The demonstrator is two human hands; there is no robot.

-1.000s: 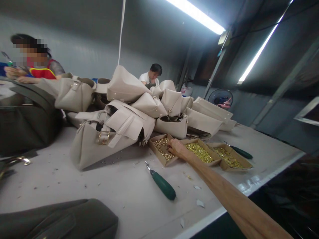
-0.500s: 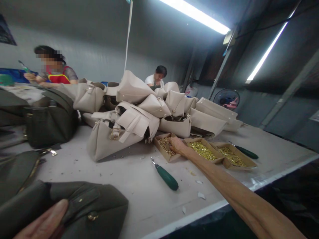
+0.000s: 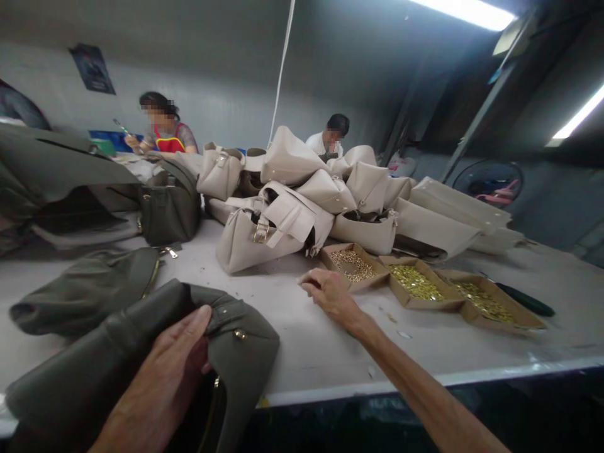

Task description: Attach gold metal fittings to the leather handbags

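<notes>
- Two hands in play: our left hand (image 3: 165, 371) lies flat on the dark green bag (image 3: 141, 352) at the near table edge, fingers spread wide over its top fold, thumb near the small brass stud (image 3: 240, 334).
- Our right hand (image 3: 330, 292) hovers low over the table (image 3: 302, 340), fingertips pinched narrow. Whether a rivet sits between them, we cannot tell.
- Just beyond those fingertips sits the first cardboard tray of brass fittings (image 3: 353, 265) — two more trays (image 3: 418, 283) run off to the right.
- To do this well, we judge: keep the bag pressed flat so the flap cannot shift, and keep the pinch tight — the pieces look tiny.
- Beyond the trays the heap of cream bags (image 3: 302, 201) crowds the reach; its nearest strap hangs close to the first tray.
- A green-handled tool (image 3: 523, 301) lies past the far tray, more dark bags (image 3: 85, 289) left of our fingers.
- Two other people (image 3: 165, 129) work at the far side, well apart.
</notes>
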